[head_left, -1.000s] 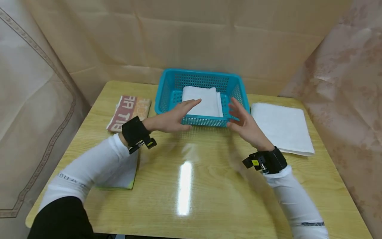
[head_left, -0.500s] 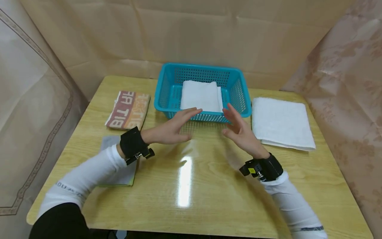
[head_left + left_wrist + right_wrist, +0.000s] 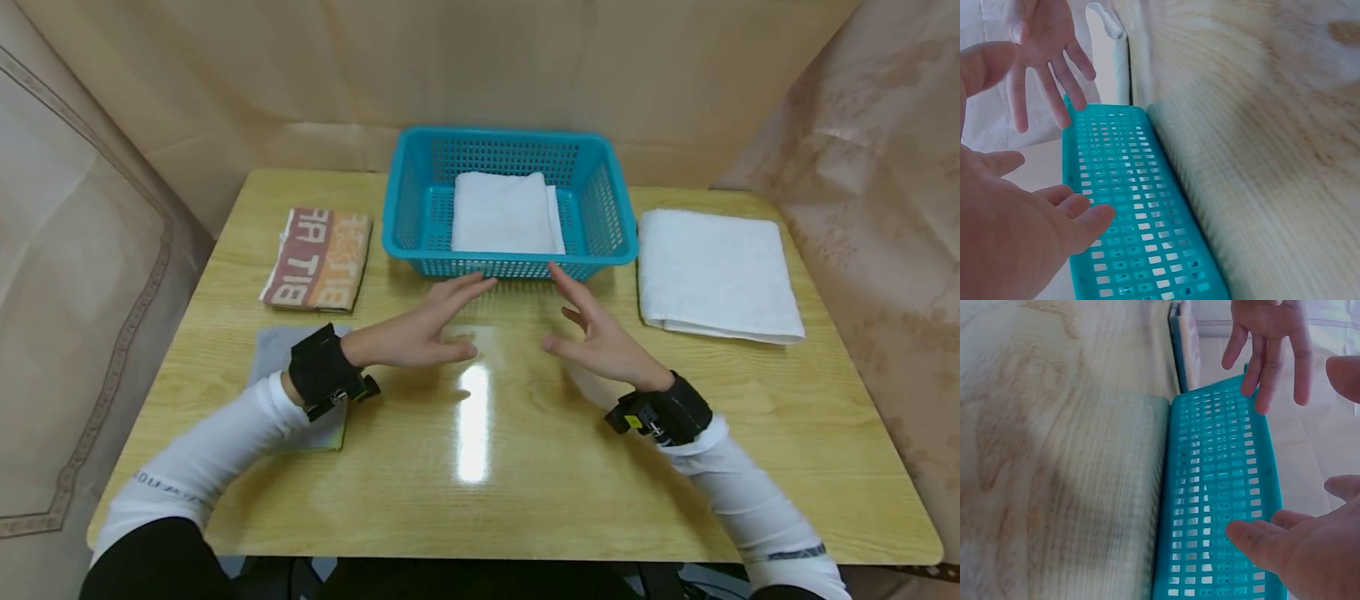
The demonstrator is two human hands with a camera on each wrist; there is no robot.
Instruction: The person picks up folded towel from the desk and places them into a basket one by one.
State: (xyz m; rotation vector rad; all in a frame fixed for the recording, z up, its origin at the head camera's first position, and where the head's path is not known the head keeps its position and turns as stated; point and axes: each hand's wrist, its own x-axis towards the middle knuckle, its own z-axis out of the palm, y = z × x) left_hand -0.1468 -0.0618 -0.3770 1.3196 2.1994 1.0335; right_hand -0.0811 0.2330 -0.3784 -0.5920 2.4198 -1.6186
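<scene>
Both hands hover over the table in front of a blue-green plastic basket [image 3: 510, 265], palms turned toward each other, holding nothing. The left hand [image 3: 416, 331] has its fingers extended, their tips near the basket's front side. Across from it, the right hand [image 3: 603, 333] is spread with the thumb apart, its index fingertip close to the basket's front rim. Inside the basket lies a folded white towel [image 3: 506, 212]. In the left wrist view the basket's perforated side [image 3: 1129, 187] fills the middle, beyond the left fingers. The right wrist view shows the same side [image 3: 1216, 487] beside the right fingers.
A folded red and orange lettered towel [image 3: 318, 260] lies left of the basket. Below it, a grey cloth [image 3: 273, 350] is partly covered by the left wrist. To the right sits a folded white towel [image 3: 716, 273]. Curtains [image 3: 480, 67] hang behind the table [image 3: 600, 500].
Both hands have drawn back from over the basket's front rim to just in front of it. The head view has tilted down, so the table's front edge shows more. Basket and towels stay put.
</scene>
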